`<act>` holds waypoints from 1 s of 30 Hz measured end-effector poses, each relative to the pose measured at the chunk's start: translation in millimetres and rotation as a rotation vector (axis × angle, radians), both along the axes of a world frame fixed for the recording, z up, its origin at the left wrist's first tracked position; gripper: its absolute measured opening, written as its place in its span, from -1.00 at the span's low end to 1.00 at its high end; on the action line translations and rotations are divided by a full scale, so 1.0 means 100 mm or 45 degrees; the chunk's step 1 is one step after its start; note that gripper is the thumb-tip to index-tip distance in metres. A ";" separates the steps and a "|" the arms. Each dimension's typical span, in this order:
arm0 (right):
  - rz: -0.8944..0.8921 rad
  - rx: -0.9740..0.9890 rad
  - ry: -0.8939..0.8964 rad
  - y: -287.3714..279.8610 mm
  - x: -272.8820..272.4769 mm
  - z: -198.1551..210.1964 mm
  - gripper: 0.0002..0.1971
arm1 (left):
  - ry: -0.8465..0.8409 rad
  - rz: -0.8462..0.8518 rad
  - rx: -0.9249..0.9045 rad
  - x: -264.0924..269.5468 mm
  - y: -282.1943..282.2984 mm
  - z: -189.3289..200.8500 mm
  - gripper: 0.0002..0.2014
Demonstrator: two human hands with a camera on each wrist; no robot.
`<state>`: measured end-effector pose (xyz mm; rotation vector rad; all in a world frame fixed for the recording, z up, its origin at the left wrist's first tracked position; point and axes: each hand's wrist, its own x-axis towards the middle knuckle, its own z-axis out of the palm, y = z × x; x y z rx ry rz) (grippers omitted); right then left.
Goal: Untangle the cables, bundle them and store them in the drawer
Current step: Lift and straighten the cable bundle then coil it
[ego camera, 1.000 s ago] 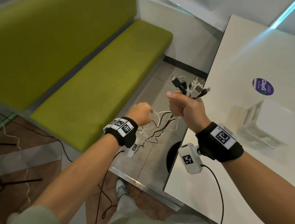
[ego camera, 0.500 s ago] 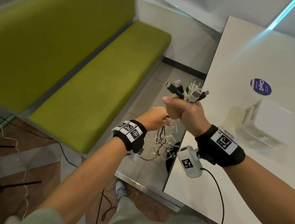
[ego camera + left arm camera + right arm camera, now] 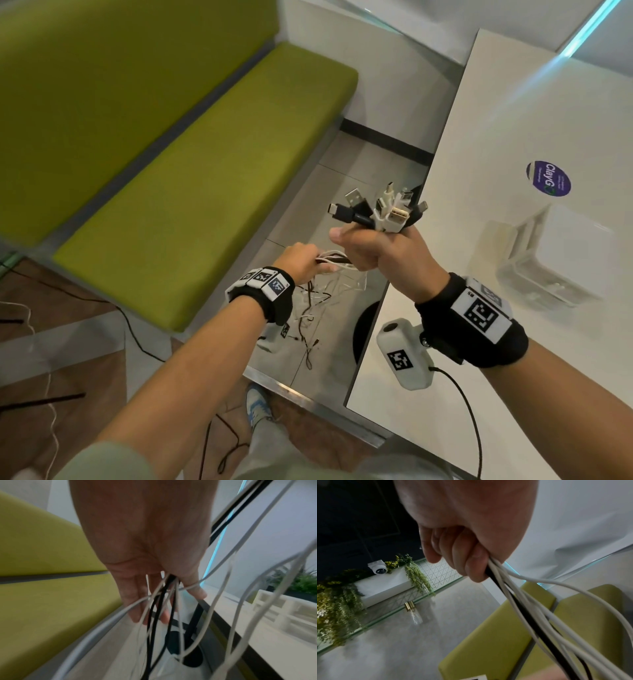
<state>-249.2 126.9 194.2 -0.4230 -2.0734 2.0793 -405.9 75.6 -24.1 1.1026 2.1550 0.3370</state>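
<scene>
- Right hand is a closed fist around the cables, plug ends fanning above it, beside the white table edge.
- Left hand, fingers loosely extended, has the hanging strands running between thumb and fingers just below the fist.

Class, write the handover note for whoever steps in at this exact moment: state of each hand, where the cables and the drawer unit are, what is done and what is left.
Right hand: fisted round the cables just below their plugs, which fan out above the fist.
Left hand: fingers threaded among the hanging strands, close under the right fist.
The loose ends dangle, looped and crossing, above the floor beside the white table.
The white drawer unit stands on the table, untouched.
Done: plug ends gathered in one grip.
Left: comb out the strands, bundle them, store them in the drawer.
</scene>
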 end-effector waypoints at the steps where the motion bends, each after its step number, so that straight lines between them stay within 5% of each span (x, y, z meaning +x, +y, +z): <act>1: 0.023 0.004 -0.006 0.00 0.00 0.01 -0.64 | 0.037 0.014 -0.017 0.00 -0.08 0.04 -0.27; 5: 0.097 0.041 -0.005 -0.05 -0.04 0.06 -0.64 | 0.236 0.162 -0.006 0.01 -0.27 0.14 -0.31; 10: 0.050 -0.048 -0.040 0.00 -0.20 0.02 -0.61 | 0.535 0.068 0.062 0.12 -0.18 0.28 -0.36; 14: 0.034 -0.064 0.016 0.05 -0.18 0.03 -0.59 | 0.360 0.187 0.037 0.07 -0.20 0.30 -0.61; 19: 0.067 -0.051 0.097 0.06 -0.12 0.11 -0.53 | 0.203 0.324 -0.060 0.03 -0.38 0.17 -0.40; 30: 0.052 -0.013 0.218 0.24 -0.03 0.36 -0.58 | 0.172 0.600 -0.386 -0.27 -0.94 -0.10 -0.57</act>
